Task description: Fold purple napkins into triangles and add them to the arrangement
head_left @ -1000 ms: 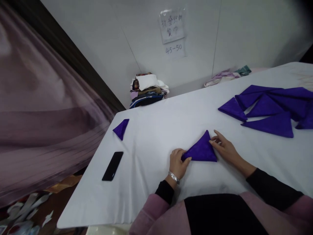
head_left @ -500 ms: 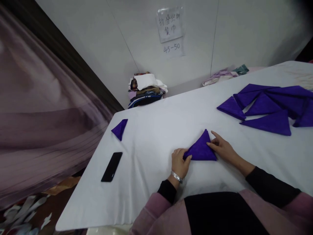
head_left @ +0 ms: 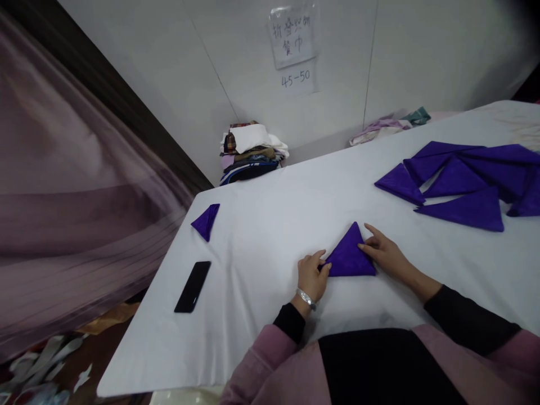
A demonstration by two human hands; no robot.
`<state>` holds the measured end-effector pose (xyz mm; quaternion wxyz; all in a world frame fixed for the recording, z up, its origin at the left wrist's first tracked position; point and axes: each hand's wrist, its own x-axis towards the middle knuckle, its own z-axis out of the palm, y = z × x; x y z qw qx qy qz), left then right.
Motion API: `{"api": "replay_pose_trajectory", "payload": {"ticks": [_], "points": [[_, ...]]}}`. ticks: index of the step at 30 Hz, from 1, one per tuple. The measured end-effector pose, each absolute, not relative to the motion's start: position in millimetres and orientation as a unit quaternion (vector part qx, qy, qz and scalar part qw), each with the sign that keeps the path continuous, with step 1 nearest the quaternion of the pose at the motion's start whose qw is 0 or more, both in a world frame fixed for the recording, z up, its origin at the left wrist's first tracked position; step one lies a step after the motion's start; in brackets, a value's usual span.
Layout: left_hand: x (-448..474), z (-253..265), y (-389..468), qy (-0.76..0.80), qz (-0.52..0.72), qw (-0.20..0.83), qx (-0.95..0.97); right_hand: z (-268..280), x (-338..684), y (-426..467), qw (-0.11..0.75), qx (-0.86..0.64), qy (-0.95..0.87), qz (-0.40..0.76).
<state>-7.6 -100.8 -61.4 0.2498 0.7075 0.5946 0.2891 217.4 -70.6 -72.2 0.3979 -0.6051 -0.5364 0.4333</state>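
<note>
A purple napkin [head_left: 349,256], folded into a triangle, lies on the white-covered table in front of me. My left hand [head_left: 311,275], with a silver bracelet at its wrist, pinches the napkin's left corner between thumb and fingers; that corner is partly hidden. At the right edge, my right hand [head_left: 382,253] has its thumb on top of the cloth and its fingers curled at the edge, while the index finger points up and away. The napkin's top point is uncovered between the hands.
Several purple folded cloths [head_left: 459,185] lie at the right. Near the left edge are a small folded purple cloth [head_left: 206,222] and a black phone [head_left: 193,287]. Piled clothes [head_left: 251,152] stand behind the table [head_left: 253,225], below a handwritten sign [head_left: 292,36].
My left hand's fingers have lifted and spread slightly at the corner, and the hand has shifted a little to the right. The napkin's top point looks neater. The right hand has barely moved.
</note>
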Motion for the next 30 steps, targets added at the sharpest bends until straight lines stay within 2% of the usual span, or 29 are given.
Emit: {"api": "replay_pose_trajectory", "payload": {"ticks": [8,17,30], "points": [[-9.1,-65.5,-100.3,0.591,0.306,0.279,0.693,-74.4,222.3,-57.3,0.360,-0.618,-0.552,0.429],[-8.6,-65.5,-98.5,0.584,0.316,0.284,0.691,-64.8,218.3,-36.9,0.293,-0.657,-0.588,0.369],[-6.8,-62.9,-101.0,0.592,0.295,0.261,0.703,-60.0,216.7,-35.0,0.272,-0.648,-0.631,0.328]]}}
